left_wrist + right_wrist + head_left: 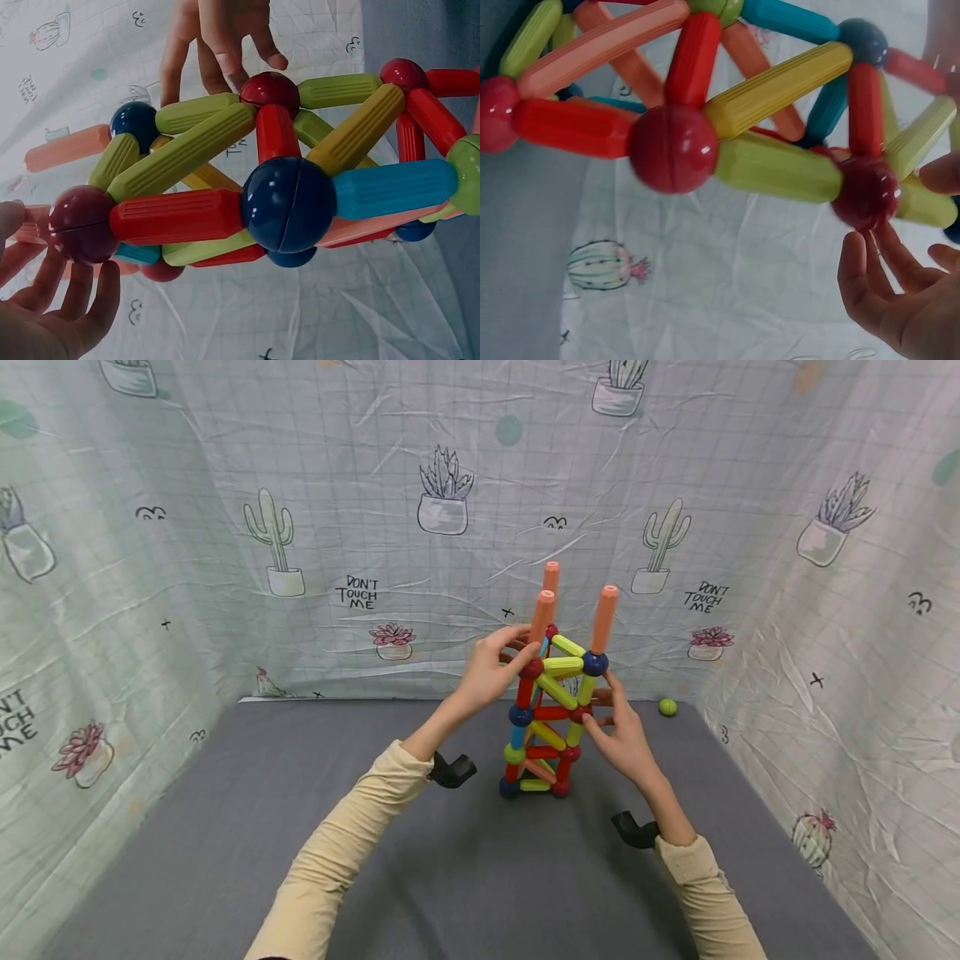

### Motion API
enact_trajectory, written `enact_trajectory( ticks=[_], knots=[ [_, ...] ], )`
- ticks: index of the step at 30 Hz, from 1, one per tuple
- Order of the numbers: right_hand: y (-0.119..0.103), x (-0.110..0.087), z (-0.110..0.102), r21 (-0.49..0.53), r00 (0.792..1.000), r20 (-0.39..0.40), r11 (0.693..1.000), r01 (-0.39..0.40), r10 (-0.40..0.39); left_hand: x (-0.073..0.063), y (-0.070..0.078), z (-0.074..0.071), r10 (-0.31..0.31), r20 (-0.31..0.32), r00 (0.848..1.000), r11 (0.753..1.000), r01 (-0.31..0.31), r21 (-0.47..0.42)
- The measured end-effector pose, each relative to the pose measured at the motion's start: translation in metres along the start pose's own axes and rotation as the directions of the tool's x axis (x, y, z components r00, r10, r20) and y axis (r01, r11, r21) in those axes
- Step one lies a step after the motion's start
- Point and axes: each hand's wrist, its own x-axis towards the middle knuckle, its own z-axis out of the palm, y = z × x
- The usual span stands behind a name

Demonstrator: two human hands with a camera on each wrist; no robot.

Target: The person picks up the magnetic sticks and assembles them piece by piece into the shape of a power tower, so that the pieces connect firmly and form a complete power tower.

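Note:
A tall tower of magnetic rods and balls point(551, 713) stands upright, with red, blue and green balls joined by coloured rods. Three orange rods point up from its top. My left hand point(491, 670) is at the top left corner, thumb and fingers pinching the base of an orange rod point(542, 617) just above a red ball point(84, 223). On the tower's right side is my right hand point(624, 739), its fingers loosely bent and spread. Its fingertips are right at a red ball point(865, 192), below the blue ball point(595, 663) of the top right corner.
The tower stands on a grey table point(300, 827). A small green ball point(667, 707) lies near the back right corner. A cloth printed with cacti point(337, 485) hangs behind and along both sides. Black wrist mounts point(452, 771) stick out from both forearms.

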Motion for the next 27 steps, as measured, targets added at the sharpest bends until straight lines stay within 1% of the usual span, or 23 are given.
enact_trajectory(
  ticks=[5, 10, 13, 15, 17, 19, 21, 24, 26, 27],
  knots=[
    [0.019, 0.001, -0.001, 0.008, 1.0, 0.022, 1.0, 0.017, -0.017, 0.004, -0.002, 0.005, 0.029, -0.027, 0.999, 1.0, -0.029, 0.01],
    [0.051, 0.002, -0.002, 0.007, 0.998, 0.068, 1.0, 0.007, -0.008, 0.005, -0.004, 0.009, 0.058, -0.055, 0.997, 0.998, -0.057, 0.017],
    [0.076, 0.006, -0.004, -0.033, 0.997, 0.072, 0.999, -0.036, 0.039, 0.005, -0.005, 0.01, 0.066, -0.069, 0.995, 0.998, -0.065, 0.015],
    [0.096, 0.01, -0.004, -0.101, 0.995, 0.065, 0.992, -0.073, 0.08, 0.005, -0.006, 0.011, 0.07, -0.076, 0.995, 0.998, -0.069, 0.013],
    [0.119, 0.015, -0.005, -0.173, 0.99, 0.059, 0.978, -0.119, 0.13, 0.006, -0.006, 0.011, 0.068, -0.083, 0.994, 0.998, -0.067, 0.011],
    [0.144, 0.019, -0.007, -0.268, 0.981, 0.053, 0.949, -0.168, 0.189, 0.006, -0.007, 0.011, 0.065, -0.086, 0.994, 0.998, -0.064, 0.014],
    [0.169, 0.022, -0.01, -0.37, 0.967, 0.046, 0.903, -0.217, 0.251, 0.007, -0.007, 0.011, 0.059, -0.083, 0.995, 0.998, -0.058, 0.017],
    [0.199, 0.023, -0.016, -0.496, 0.937, 0.026, 0.818, -0.29, 0.348, 0.007, -0.007, 0.012, 0.053, -0.077, 0.996, 0.999, -0.052, 0.017],
    [0.213, 0.023, -0.019, -0.54, 0.914, 0.021, 0.774, -0.331, 0.405, 0.007, -0.006, 0.011, 0.051, -0.073, 0.996, 0.999, -0.05, 0.016],
    [0.218, 0.023, -0.021, -0.554, 0.899, 0.024, 0.754, -0.352, 0.438, 0.007, -0.006, 0.011, 0.051, -0.071, 0.996, 0.999, -0.05, 0.015]
  ],
)
